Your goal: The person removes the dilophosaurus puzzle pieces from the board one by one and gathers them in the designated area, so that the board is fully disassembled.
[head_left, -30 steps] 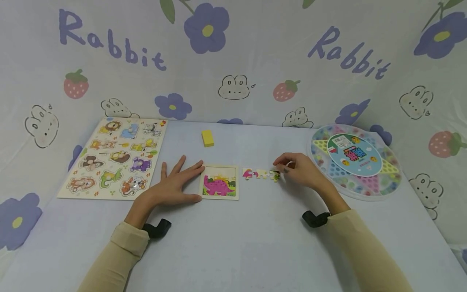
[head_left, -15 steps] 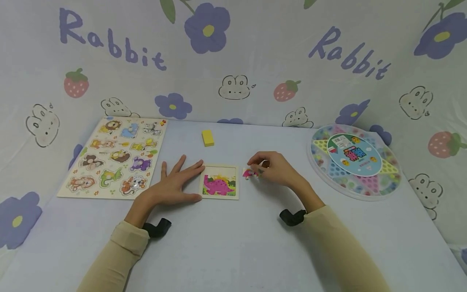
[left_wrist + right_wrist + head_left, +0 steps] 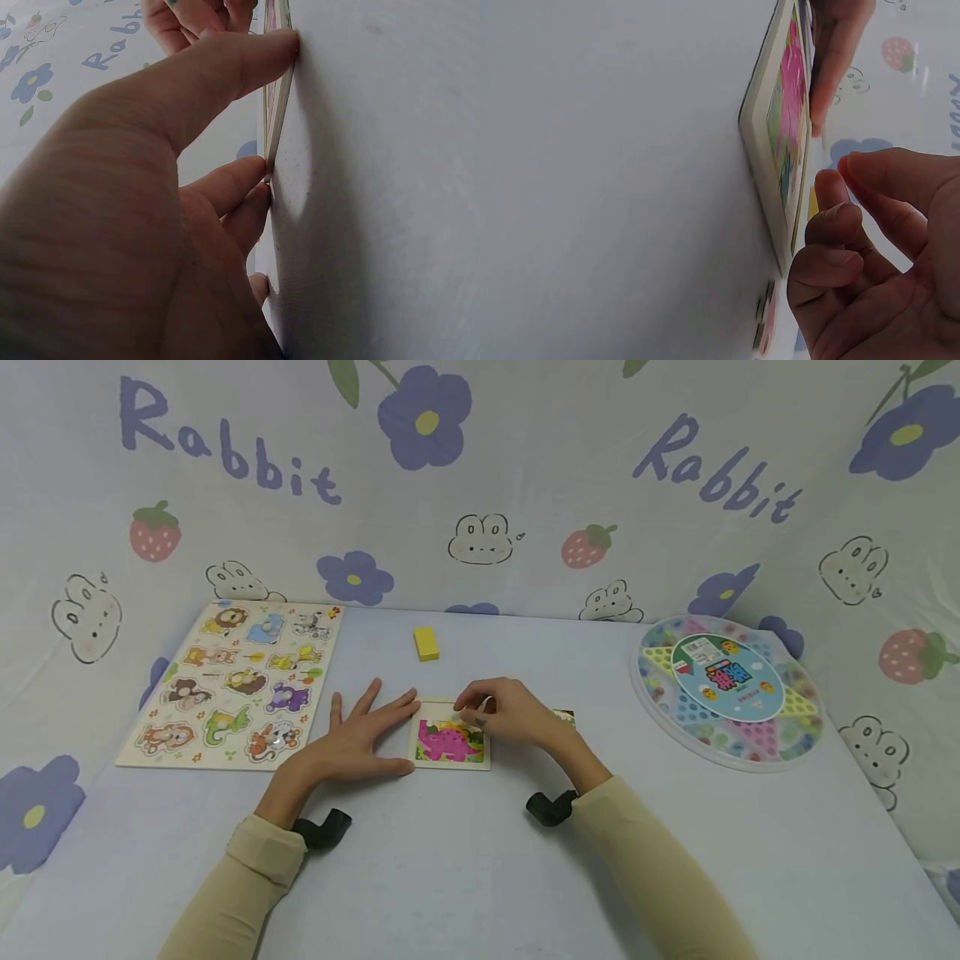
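Note:
A small square jigsaw (image 3: 450,743) showing a pink dinosaur lies in a pale wooden frame mid-table, its upper strip bare beside the fingers. My left hand (image 3: 356,745) rests at its left side, fingers spread, with thumb and fingertips against the frame's edge in the left wrist view. Over the frame's upper right, my right hand (image 3: 513,714) pinches a small puzzle piece, mostly hidden by thumb and forefinger. Behind that hand, part of a loose piece (image 3: 566,717) shows on the table. In the right wrist view, a pink loose piece (image 3: 768,330) lies just off the frame.
An animal peg puzzle board (image 3: 232,685) lies at the left, close to my left hand. A yellow block (image 3: 426,644) sits behind the frame. The round game board (image 3: 731,693) is at the right. A printed cloth (image 3: 480,460) hangs behind the table.
My right hand has moved left from the far end of the loose pieces, across them, to the frame's upper right. My left hand has stayed at the frame.

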A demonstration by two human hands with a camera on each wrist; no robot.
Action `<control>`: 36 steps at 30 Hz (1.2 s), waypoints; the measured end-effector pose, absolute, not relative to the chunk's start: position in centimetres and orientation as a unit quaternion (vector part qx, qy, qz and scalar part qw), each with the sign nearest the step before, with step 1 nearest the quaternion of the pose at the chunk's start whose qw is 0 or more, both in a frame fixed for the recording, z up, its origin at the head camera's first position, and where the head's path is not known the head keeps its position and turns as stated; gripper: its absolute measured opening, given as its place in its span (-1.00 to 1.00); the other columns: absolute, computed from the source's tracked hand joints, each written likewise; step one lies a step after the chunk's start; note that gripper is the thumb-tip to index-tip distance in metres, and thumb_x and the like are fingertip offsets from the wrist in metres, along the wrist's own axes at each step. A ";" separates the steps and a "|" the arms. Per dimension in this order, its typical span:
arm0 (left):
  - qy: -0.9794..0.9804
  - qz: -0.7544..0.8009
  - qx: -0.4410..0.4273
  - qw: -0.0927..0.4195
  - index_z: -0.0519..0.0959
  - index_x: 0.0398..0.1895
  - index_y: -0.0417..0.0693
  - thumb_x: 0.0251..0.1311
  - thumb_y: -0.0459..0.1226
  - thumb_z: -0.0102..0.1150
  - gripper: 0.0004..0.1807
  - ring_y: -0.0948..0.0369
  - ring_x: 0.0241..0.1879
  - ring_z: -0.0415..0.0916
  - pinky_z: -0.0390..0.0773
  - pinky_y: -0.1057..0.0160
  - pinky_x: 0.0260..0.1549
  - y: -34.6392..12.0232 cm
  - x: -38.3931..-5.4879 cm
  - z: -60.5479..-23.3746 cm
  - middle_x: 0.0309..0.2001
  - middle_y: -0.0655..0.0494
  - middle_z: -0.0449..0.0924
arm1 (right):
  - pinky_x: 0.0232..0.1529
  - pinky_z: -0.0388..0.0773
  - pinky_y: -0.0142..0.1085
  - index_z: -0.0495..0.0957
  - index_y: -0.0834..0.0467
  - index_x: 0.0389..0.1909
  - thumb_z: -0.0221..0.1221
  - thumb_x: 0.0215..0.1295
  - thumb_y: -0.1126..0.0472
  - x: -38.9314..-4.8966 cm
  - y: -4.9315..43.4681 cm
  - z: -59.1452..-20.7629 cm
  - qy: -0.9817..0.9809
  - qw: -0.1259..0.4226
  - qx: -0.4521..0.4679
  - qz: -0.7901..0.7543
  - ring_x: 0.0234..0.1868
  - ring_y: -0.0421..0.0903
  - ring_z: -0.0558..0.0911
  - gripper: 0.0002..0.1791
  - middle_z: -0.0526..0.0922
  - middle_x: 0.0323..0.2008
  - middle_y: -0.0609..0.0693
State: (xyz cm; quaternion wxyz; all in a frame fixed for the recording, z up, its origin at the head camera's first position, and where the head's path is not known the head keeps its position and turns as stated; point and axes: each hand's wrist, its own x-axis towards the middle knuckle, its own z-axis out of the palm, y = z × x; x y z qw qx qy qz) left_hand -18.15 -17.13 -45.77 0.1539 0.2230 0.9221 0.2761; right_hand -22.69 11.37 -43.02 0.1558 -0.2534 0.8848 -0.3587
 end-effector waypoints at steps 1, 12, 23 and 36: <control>0.922 0.276 0.223 0.154 0.15 0.71 0.20 0.25 0.12 0.36 0.00 -0.17 0.75 -0.56 -0.77 -0.52 0.47 -17.1 -18.2 -45.8 0.76 0.20 -0.08 | -0.15 0.53 -0.36 0.73 0.08 0.02 0.25 0.51 0.15 -22.7 11.0 -43.0 0.884 0.159 -0.256 -0.358 -0.21 -0.10 0.57 -0.81 0.74 -0.14 -0.01; 0.921 0.279 0.228 0.149 0.16 0.71 0.19 0.25 0.12 0.37 0.00 -0.17 0.75 -0.56 -0.76 -0.53 0.46 -17.3 -18.2 -45.8 0.76 0.22 -0.07 | -0.19 0.55 -0.38 0.72 0.10 0.03 0.19 0.45 0.31 -23.2 9.2 -43.0 0.880 0.196 -0.285 -0.325 -0.27 -0.16 0.60 -0.77 0.73 -0.23 -0.04; 0.918 0.284 0.231 0.150 0.17 0.70 0.17 0.25 0.11 0.37 -0.01 -0.18 0.75 -0.55 -0.76 -0.53 0.46 -17.3 -18.1 -45.8 0.76 0.19 -0.06 | -0.23 0.49 -0.40 0.72 0.11 0.07 0.27 0.41 0.31 -23.2 8.6 -42.7 0.879 0.240 -0.269 -0.311 -0.24 -0.13 0.55 -0.74 0.65 -0.27 -0.02; 0.919 0.282 0.231 0.149 0.17 0.70 0.17 0.25 0.12 0.36 -0.01 -0.19 0.75 -0.54 -0.75 -0.53 0.47 -17.3 -18.0 -45.6 0.76 0.20 -0.06 | -0.19 0.48 -0.40 0.75 0.12 0.03 0.30 0.41 0.32 -22.8 8.5 -42.5 0.884 0.228 -0.260 -0.314 -0.22 -0.13 0.54 -0.77 0.63 -0.28 -0.02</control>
